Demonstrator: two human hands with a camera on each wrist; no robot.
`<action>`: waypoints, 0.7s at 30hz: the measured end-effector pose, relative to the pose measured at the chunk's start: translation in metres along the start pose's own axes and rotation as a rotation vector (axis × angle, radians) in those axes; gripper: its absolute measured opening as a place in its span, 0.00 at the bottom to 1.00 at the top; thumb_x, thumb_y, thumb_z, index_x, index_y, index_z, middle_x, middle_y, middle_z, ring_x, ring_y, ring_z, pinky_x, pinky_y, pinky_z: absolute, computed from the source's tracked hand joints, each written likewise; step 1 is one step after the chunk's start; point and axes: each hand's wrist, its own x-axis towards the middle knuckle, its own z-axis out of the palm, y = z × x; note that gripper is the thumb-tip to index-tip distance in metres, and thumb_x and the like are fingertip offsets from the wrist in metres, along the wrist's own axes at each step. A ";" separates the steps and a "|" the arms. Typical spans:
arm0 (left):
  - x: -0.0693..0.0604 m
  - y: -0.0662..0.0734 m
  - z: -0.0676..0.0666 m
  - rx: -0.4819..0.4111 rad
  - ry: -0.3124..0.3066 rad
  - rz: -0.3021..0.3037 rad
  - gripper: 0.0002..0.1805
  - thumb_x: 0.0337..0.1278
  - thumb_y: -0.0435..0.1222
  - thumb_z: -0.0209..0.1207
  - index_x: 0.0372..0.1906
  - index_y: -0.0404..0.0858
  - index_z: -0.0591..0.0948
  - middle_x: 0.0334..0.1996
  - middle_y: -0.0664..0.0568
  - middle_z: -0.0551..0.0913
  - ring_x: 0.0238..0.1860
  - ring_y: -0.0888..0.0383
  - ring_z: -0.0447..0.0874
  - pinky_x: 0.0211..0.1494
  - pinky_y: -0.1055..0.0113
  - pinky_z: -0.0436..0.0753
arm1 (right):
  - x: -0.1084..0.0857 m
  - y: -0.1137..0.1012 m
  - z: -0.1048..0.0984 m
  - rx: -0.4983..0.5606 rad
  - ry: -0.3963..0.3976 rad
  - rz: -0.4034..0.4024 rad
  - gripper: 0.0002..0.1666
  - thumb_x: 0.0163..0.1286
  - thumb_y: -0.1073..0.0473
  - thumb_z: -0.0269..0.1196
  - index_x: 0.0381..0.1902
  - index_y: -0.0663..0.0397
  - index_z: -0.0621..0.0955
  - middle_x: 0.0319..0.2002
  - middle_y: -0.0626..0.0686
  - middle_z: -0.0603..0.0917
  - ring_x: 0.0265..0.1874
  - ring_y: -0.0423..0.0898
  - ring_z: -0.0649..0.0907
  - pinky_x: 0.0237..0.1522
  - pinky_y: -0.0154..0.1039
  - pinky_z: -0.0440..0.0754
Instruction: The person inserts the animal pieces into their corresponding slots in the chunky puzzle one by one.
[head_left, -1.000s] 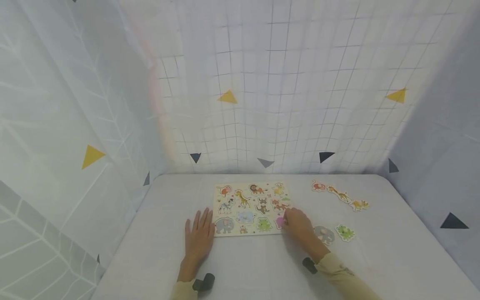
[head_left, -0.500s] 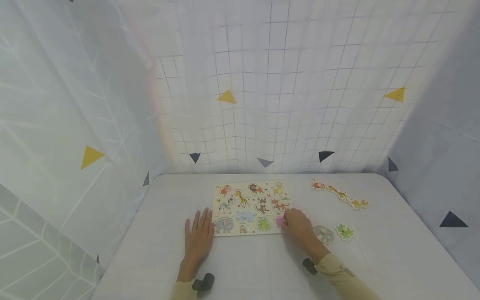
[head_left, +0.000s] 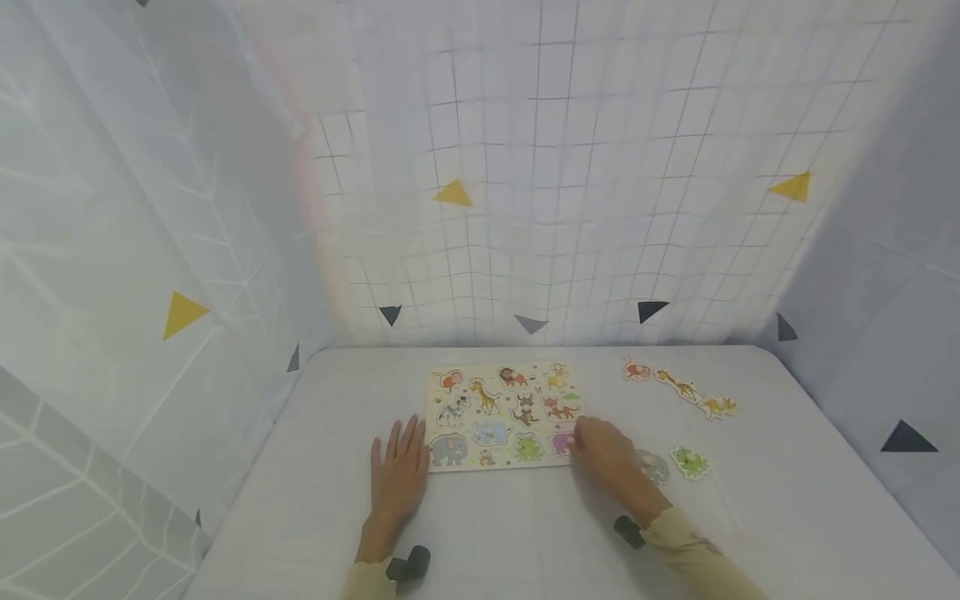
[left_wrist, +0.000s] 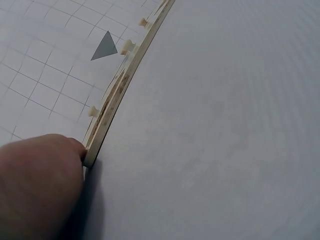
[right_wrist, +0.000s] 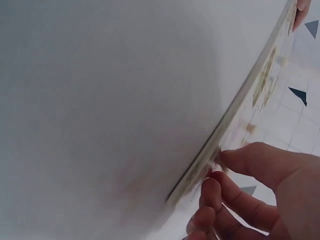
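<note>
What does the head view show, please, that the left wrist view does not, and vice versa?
Only the head view shows the right hand, the loose frog piece, monkey piece and giraffe piece, and the grey elephant piece partly hidden behind that hand.

Only the left wrist view shows pale knobs clearly in profile, standing up from the board.

Both show the left hand, the puzzle board and the grid-lined backdrop.

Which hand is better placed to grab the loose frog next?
Probably the right hand: it's at the right end of the board, the side where the loose frog lies. The left hand rests at the opposite end.
</note>
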 end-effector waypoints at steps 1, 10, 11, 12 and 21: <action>0.000 0.000 0.000 -0.001 0.002 0.001 0.29 0.81 0.47 0.42 0.80 0.43 0.63 0.82 0.49 0.61 0.84 0.42 0.53 0.85 0.33 0.47 | 0.000 0.003 -0.001 0.001 -0.003 0.003 0.07 0.70 0.58 0.66 0.38 0.56 0.80 0.30 0.51 0.82 0.29 0.45 0.79 0.35 0.43 0.82; -0.001 -0.001 0.000 -0.014 0.009 0.002 0.29 0.81 0.47 0.43 0.80 0.43 0.63 0.82 0.48 0.61 0.84 0.41 0.53 0.85 0.33 0.46 | -0.001 0.035 -0.021 -0.080 -0.082 0.090 0.08 0.71 0.61 0.60 0.40 0.62 0.81 0.31 0.55 0.83 0.29 0.49 0.80 0.31 0.47 0.84; -0.001 -0.001 0.000 -0.016 0.009 0.002 0.29 0.81 0.47 0.43 0.80 0.43 0.63 0.82 0.48 0.61 0.84 0.41 0.53 0.85 0.33 0.46 | -0.002 0.038 -0.024 -0.096 -0.086 0.100 0.08 0.71 0.61 0.60 0.40 0.63 0.80 0.30 0.55 0.82 0.28 0.49 0.79 0.29 0.47 0.82; -0.001 -0.001 0.000 -0.018 0.007 0.000 0.29 0.81 0.47 0.43 0.80 0.43 0.63 0.82 0.49 0.61 0.84 0.42 0.53 0.85 0.33 0.45 | -0.003 0.042 -0.027 -0.111 -0.095 0.113 0.09 0.71 0.61 0.60 0.40 0.64 0.80 0.29 0.56 0.81 0.27 0.49 0.78 0.28 0.46 0.81; 0.000 0.000 0.000 -0.025 -0.007 -0.005 0.29 0.81 0.47 0.42 0.80 0.43 0.62 0.82 0.49 0.60 0.84 0.42 0.52 0.85 0.34 0.45 | -0.010 0.062 -0.051 -0.141 -0.216 0.298 0.14 0.66 0.55 0.64 0.36 0.64 0.79 0.26 0.56 0.78 0.26 0.53 0.76 0.29 0.48 0.75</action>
